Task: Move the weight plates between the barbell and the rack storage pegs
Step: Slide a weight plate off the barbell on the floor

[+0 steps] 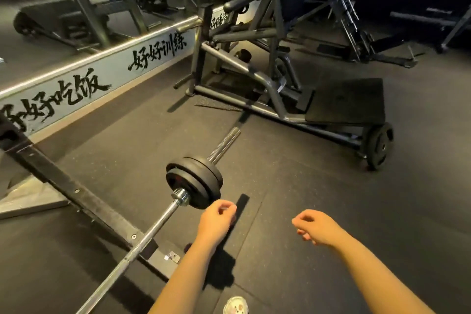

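A steel barbell [142,237] runs from the lower left up to the middle of the view, above the floor. Two or three small black weight plates [196,181] sit together on its sleeve, and the bare sleeve end [224,145] sticks out beyond them. My left hand [216,219] hovers just right of the plates, fingers loosely curled, holding nothing. My right hand [313,227] hangs further right over the floor, fingers also loosely curled and empty. Another black plate [379,145] sits on a low peg of the machine at the right.
A black rack upright [76,191] slants across the lower left under the bar. A grey machine frame [242,69] with a black footplate [349,99] stands ahead. A mirror and a lettered wall strip [102,71] run along the left. My shoe [235,304] shows at the bottom.
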Motion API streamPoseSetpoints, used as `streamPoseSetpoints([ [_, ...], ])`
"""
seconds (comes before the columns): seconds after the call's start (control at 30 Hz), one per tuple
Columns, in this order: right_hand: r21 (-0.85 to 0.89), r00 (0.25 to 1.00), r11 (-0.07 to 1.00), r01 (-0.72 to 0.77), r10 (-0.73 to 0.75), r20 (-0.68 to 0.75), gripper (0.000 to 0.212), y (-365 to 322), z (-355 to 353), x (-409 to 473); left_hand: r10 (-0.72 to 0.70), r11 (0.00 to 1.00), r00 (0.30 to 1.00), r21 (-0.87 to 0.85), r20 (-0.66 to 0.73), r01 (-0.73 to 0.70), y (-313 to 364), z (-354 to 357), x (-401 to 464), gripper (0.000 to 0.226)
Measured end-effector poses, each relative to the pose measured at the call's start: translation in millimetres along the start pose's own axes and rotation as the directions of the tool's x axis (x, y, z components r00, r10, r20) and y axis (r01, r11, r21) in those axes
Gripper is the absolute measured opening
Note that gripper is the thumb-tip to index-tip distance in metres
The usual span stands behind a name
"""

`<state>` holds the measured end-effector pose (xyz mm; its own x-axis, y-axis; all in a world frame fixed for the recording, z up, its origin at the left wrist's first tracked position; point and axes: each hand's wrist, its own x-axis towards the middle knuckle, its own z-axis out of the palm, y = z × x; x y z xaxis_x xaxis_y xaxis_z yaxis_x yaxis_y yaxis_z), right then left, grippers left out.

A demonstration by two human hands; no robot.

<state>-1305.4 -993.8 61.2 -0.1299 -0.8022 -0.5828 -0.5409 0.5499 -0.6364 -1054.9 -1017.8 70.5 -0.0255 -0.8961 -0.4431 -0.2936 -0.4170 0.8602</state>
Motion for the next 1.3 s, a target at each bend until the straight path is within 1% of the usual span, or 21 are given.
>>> streamPoseSetpoints([
  [0.1, -0.056, 0.999, 0.998, 0.037, -0.036, 0.029, 0.013, -27.4, -16.9, 42.3, -0.035, 0.999, 0.998, -0.032, -0.058, 0.033, 21.1, -0.9, 38.2, 0.011],
  [0.23, -0.138, 0.988, 0.985, 0.101, -0.084, 0.126, 0.015, -76.7, -34.0, 110.4, -0.096, 0.992, 0.988, -0.097, -0.118, 0.084, 44.8, 0.2, 92.5, 0.012],
  [0.37, -0.248, 0.955, 0.938, 0.241, -0.185, 0.230, 0.016, -130.9, -45.9, 187.0, -0.191, 0.961, 0.962, -0.238, -0.195, 0.143, 47.5, -0.5, 142.3, 0.012],
  [0.43, -0.290, 0.923, 0.899, 0.329, -0.242, 0.298, 0.015, -155.2, -47.4, 224.7, -0.269, 0.930, 0.930, -0.319, -0.252, 0.182, 43.3, -1.3, 163.7, 0.013],
  [0.5, -0.334, 0.869, 0.844, 0.419, -0.266, 0.417, 0.013, -178.0, -50.3, 262.7, -0.400, 0.854, 0.868, -0.463, -0.296, 0.236, 40.0, 3.8, 186.0, 0.014],
  [0.53, -0.350, 0.841, 0.819, 0.454, -0.265, 0.471, 0.013, -187.0, -53.2, 279.4, -0.467, 0.797, 0.833, -0.550, -0.298, 0.250, 39.4, 8.8, 196.2, 0.015],
  [0.57, -0.359, 0.818, 0.801, 0.478, -0.259, 0.513, 0.012, -197.3, -56.6, 296.8, -0.531, 0.721, 0.797, -0.648, -0.289, 0.245, 41.0, 14.2, 204.8, 0.016],
  [0.6, -0.365, 0.813, 0.797, 0.481, -0.249, 0.526, 0.012, -200.6, -60.8, 306.5, -0.576, 0.655, 0.773, -0.716, -0.267, 0.241, 41.1, 20.4, 210.0, 0.019],
  [0.63, -0.388, 0.793, 0.770, 0.506, -0.238, 0.561, 0.012, -215.3, -64.9, 328.8, -0.623, 0.570, 0.737, -0.797, -0.263, 0.198, 43.3, 26.4, 224.1, 0.023],
  [0.7, -0.437, 0.765, 0.714, 0.547, -0.215, 0.607, 0.013, -233.7, -64.6, 364.8, -0.689, 0.449, 0.692, -0.876, -0.213, 0.178, 47.9, 35.5, 243.6, 0.031],
  [0.77, -0.477, 0.743, 0.655, 0.586, -0.199, 0.639, 0.015, -250.8, -51.2, 384.2, -0.744, 0.391, 0.645, -0.897, -0.176, 0.206, 49.8, 40.2, 253.1, 0.039],
  [0.83, -0.498, 0.684, 0.577, 0.648, -0.153, 0.713, 0.015, -267.9, -22.3, 393.1, -0.783, 0.341, 0.607, -0.910, -0.137, 0.235, 41.8, 38.3, 262.5, 0.052],
  [0.93, -0.494, 0.600, 0.461, 0.737, -0.110, 0.792, 0.015, -291.8, 21.8, 393.1, -0.814, 0.245, 0.580, -0.925, -0.034, 0.289, 34.1, 29.0, 272.8, 0.075],
  [1.0, -0.490, 0.560, 0.388, 0.780, -0.086, 0.824, 0.022, -302.6, 44.8, 391.0, -0.826, 0.158, 0.562, -0.940, 0.043, 0.303, 27.2, 25.7, 279.3, 0.091],
  [1.07, -0.511, 0.574, 0.378, 0.773, -0.072, 0.816, 0.036, -310.6, 62.9, 391.3, -0.808, 0.090, 0.574, -0.934, 0.134, 0.346, 20.3, 22.4, 287.3, 0.106],
  [1.1, -0.520, 0.576, 0.365, 0.772, -0.056, 0.816, 0.041, -314.3, 67.7, 391.5, -0.792, 0.052, 0.586, -0.938, 0.171, 0.344, 18.1, 24.3, 291.2, 0.111],
  [1.2, -0.551, 0.573, 0.319, 0.771, 0.030, 0.819, 0.049, -321.1, 78.8, 393.8, -0.759, -0.073, 0.613, -0.964, 0.220, 0.256, 15.5, 28.5, 295.2, 0.119],
  [1.27, -0.550, 0.556, 0.259, 0.794, 0.055, 0.829, 0.049, -327.9, 90.9, 396.3, -0.753, -0.127, 0.627, -0.978, 0.202, 0.163, 8.3, 33.6, 299.7, 0.119],
  [1.3, -0.552, 0.556, 0.239, 0.799, 0.056, 0.829, 0.049, -330.9, 97.1, 397.5, -0.756, -0.146, 0.624, -0.980, 0.201, 0.138, 5.8, 38.2, 302.2, 0.121],
])
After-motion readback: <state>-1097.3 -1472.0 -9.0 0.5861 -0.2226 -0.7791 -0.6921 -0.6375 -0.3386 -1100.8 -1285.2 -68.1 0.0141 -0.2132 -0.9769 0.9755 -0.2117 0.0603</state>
